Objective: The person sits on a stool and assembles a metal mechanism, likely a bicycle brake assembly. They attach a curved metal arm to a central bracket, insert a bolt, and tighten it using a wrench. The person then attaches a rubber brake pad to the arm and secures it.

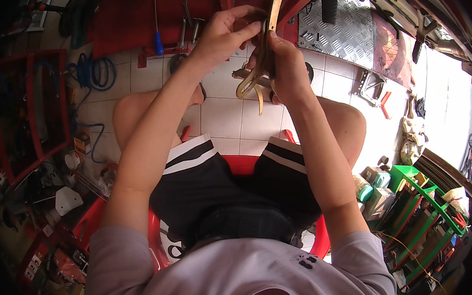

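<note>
Both arms reach forward over my knees to a long, narrow, gold-tan bent part (pixel 272 25), which stands nearly upright and has small holes. Its lower end curls into a hook and a thin tail; its exact kind is not clear. My right hand (pixel 290 63) grips it from the right, thumb along its side. On the other side, the bent fingers and thumb of my left hand (pixel 231 33) close in against the part, and what the fingertips pinch is hidden.
A blue-handled screwdriver (pixel 158 44) and a wrench (pixel 183 32) lie on the red lift platform (pixel 121 22) ahead. Tread plate (pixel 336 30) covers its right. A blue hose (pixel 100 73) coils at left, near a red rack (pixel 28 109). Green shelving (pixel 429 190) stands right.
</note>
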